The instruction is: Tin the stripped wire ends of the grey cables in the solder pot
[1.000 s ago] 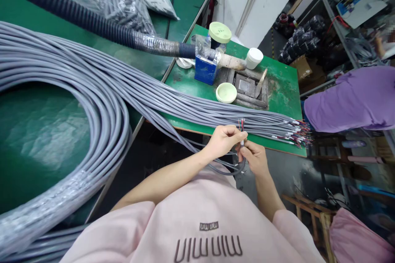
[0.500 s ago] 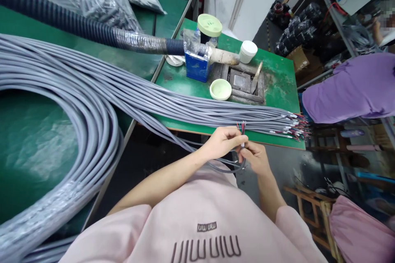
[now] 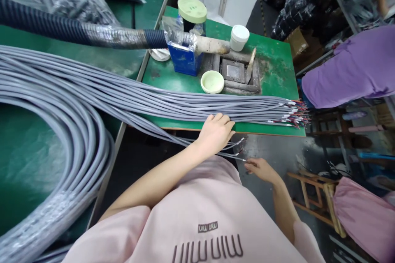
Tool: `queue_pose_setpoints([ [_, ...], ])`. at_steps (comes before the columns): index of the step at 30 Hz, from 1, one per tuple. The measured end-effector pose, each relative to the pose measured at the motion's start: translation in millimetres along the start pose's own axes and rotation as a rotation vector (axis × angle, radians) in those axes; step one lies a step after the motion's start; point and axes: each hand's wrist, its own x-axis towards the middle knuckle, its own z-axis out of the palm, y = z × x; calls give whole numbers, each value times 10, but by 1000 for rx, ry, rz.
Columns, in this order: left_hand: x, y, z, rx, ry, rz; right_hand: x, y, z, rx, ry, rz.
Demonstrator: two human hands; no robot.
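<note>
Grey cables (image 3: 173, 100) run in a thick bundle along the front of the green bench, their stripped ends showing red and dark wires (image 3: 299, 115) at the right. On the bundle's near edge rests my left hand (image 3: 216, 131), fingers laid over the cables; its thumb side is partly hidden. Several loose cable ends (image 3: 239, 143) hang below the bench edge, in front of my body. My right hand (image 3: 261, 169) is lower and to the right, fingertips pinched at the white tip of a hanging grey cable (image 3: 233, 156).
A ribbed hose (image 3: 123, 38) ends by a blue box (image 3: 184, 59). Near it are a lidded tub (image 3: 191, 10), a white jar (image 3: 239, 38), a pale green dish (image 3: 212, 82) and a square metal pot (image 3: 236, 71) with a blade-like tool (image 3: 251, 65). A person in purple (image 3: 352, 65) is at right.
The cable end held up between both hands has left them. My left hand has come to lie on the bundle; my right hand has dropped to a hanging cable's end. The view has shifted slightly.
</note>
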Motion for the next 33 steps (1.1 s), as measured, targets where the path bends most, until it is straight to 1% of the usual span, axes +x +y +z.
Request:
queue_pose_setpoints([
  [3, 13, 38, 23, 100, 7, -14, 171, -310, 110, 113, -58, -148],
  [6, 43, 82, 50, 139, -13, 1, 290, -554, 125, 331, -149, -205],
  [8, 70, 110, 66, 152, -25, 23, 341, -673, 111, 510, -177, -238],
  [10, 99, 139, 84, 159, -25, 47, 386, -764, 88, 667, -144, -271],
  [13, 143, 177, 114, 170, -24, 48, 444, -856, 46, 837, -47, -276],
  [16, 189, 193, 136, 178, -69, 51, 470, -884, 6, 922, 28, -248],
  [19, 224, 187, 122, 166, -110, 91, 459, -860, -22, 984, 102, -224],
  [22, 239, 163, 62, 47, -143, 123, 441, -829, -73, 1069, 200, -253],
  [24, 245, 144, 13, -104, -165, 125, 429, -828, -149, 1123, 304, -304],
  [25, 249, 137, -6, -186, -176, 117, 419, -836, -202, 1141, 376, -336],
  [26, 254, 133, -19, -263, -189, 107, 403, -850, -262, 1150, 466, -375],
  [28, 269, 133, -21, -380, -225, 100, 341, -894, -389, 1145, 704, -470],
  [30, 289, 136, 10, -449, -262, 119, 241, -953, -489, 1109, 967, -581],
  [31, 301, 135, 33, -473, -271, 126, 182, -985, -517, 1069, 1051, -626],
  [32, 312, 130, 58, -498, -271, 127, 124, -1016, -526, 1008, 1065, -653],
  [33, 323, 121, 81, -529, -268, 124, 72, -1044, -517, 928, 1002, -656],
])
